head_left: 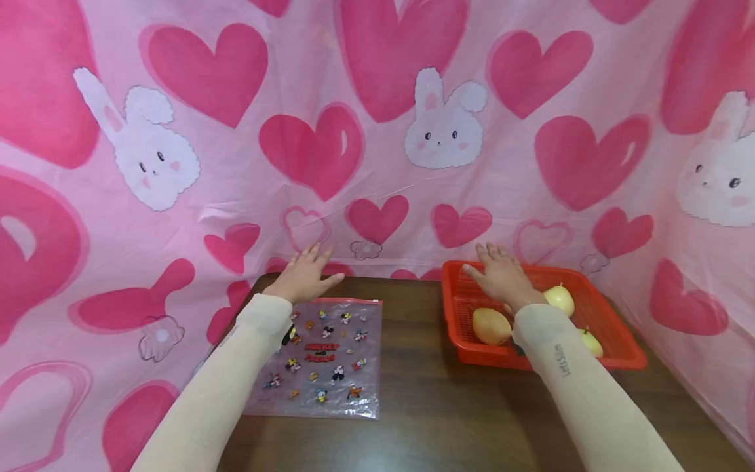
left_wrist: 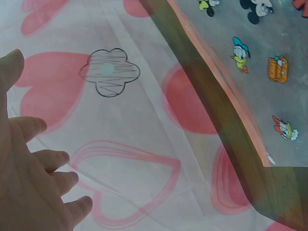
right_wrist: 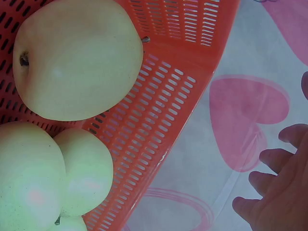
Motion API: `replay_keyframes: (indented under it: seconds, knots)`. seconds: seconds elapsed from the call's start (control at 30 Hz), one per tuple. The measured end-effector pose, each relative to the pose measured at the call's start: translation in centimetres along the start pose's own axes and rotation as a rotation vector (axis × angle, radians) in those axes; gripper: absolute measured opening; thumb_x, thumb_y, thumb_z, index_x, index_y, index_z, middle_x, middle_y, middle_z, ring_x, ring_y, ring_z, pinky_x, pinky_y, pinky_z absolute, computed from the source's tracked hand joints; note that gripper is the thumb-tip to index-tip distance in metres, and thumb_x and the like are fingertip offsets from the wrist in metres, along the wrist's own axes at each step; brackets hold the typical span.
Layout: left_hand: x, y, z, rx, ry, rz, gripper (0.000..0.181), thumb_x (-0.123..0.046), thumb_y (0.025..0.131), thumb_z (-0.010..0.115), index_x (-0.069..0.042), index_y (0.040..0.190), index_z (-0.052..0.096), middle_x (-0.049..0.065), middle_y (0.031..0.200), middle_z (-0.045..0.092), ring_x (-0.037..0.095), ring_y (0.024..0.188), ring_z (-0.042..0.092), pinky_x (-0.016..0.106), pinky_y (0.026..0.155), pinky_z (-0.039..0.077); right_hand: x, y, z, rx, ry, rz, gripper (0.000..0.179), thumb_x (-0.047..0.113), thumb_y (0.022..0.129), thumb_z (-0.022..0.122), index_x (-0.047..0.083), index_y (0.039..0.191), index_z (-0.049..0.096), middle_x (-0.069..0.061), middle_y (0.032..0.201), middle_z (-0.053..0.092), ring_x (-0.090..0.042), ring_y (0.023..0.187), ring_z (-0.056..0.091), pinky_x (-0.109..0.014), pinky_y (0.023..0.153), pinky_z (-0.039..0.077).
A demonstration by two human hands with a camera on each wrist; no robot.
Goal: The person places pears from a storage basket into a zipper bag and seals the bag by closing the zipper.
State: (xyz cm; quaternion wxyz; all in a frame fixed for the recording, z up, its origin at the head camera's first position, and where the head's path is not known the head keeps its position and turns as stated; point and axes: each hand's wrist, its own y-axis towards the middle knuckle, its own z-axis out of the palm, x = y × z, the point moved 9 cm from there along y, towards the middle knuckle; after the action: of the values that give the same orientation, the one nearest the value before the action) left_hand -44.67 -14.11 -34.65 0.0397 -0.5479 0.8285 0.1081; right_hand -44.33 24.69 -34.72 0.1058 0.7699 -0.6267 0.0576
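Observation:
My left hand (head_left: 303, 275) is held out with its fingers straight and spread, past the far left corner of a clear plastic zipper bag (head_left: 330, 357). The bag lies flat, printed with small cartoon figures, a pink-red zip strip along its far edge. My right hand (head_left: 501, 275) reaches out, fingers straight, over a red slotted plastic basket (head_left: 628, 357). Neither hand holds anything. In the basket sit several pale yellow fruits that look like pears, one pear (head_left: 491, 326) at the left and another pear (head_left: 559, 299) at the back. My right forearm partly hides the fruit.
Both the bag and the basket stand on a dark brown wooden table (head_left: 430, 406). Behind and at the sides hangs a pink cloth (head_left: 377, 177) with hearts and white rabbits, close to the table's far edge.

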Motion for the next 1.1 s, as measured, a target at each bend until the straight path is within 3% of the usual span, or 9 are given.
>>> replay_keyframes:
  seconds: [0.37,0.7,0.93,1.1]
  knots:
    - [0.1,-0.4,-0.5,-0.029,0.001,0.000,0.078,-0.058,0.097,0.043,-0.009,0.155,0.023,0.022,0.158,0.017,0.039,0.145,0.010,0.057,0.115,0.006,0.3,-0.4,-0.6,-0.007,0.038,0.010,0.091,0.068,0.093,0.037,0.008,0.156,0.011,-0.022,0.160,0.006,-0.044,0.144,0.000,-0.063,0.111,0.001]
    - [1.0,-1.5,-1.0,-0.132,-0.029,0.050,0.074,-0.046,0.097,0.054,-0.003,0.151,0.030,0.023,0.153,0.029,0.040,0.142,0.022,0.056,0.114,0.014,1.8,-1.7,-0.1,-0.011,0.048,-0.020,0.090,0.068,0.093,0.040,0.012,0.157,0.010,-0.021,0.160,0.009,-0.044,0.143,0.007,-0.065,0.110,0.011]
    - [2.1,-2.6,-0.9,-0.124,-0.048,0.021,0.076,-0.047,0.096,0.055,-0.004,0.152,0.029,0.023,0.153,0.029,0.041,0.141,0.023,0.057,0.114,0.016,2.4,-2.4,0.0,-0.021,0.047,-0.046,0.089,0.066,0.094,0.040,0.011,0.157,0.010,-0.021,0.160,0.010,-0.043,0.144,0.007,-0.063,0.111,0.011]
    - [2.6,-3.4,-1.1,-0.120,-0.080,-0.015,0.079,-0.050,0.094,0.057,-0.005,0.153,0.028,0.021,0.155,0.025,0.041,0.141,0.023,0.060,0.109,0.024,3.0,-3.0,-0.4,-0.041,0.052,-0.069,0.087,0.064,0.095,0.041,0.009,0.157,0.010,-0.022,0.159,0.011,-0.043,0.144,0.008,-0.061,0.112,0.010]
